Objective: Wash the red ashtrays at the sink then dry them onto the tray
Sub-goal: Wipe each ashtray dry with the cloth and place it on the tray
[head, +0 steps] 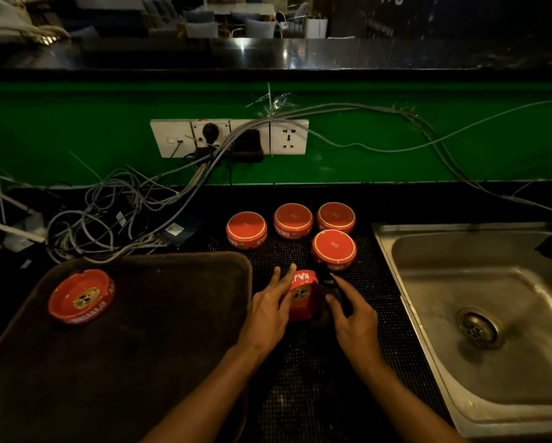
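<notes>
Dim bar setup here: dark surface [348, 362] under a green wall [76, 129] tangled with cables [108, 212], steel sink [479, 314] at right. Left hand [269, 306] holds a tilted red ashtray [303, 297], fingers spread over its rim; right hand [351, 311] alongside, fingers loosely spread on something dark. One ashtray [81, 297] sits on the tray [159, 330].

Red ashtrays beside the steel sink [479, 302]

One ashtray [81, 296] upright on the brown tray [159, 314]; four upside-down ashtrays [246, 229] on the mat; a tilted ashtray [303, 295] between both hands.

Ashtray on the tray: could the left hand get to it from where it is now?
Probably yes. The left hand is just right of the tray, and only bare tray surface lies between it and the ashtray on the tray. It already holds another ashtray, though.
</notes>
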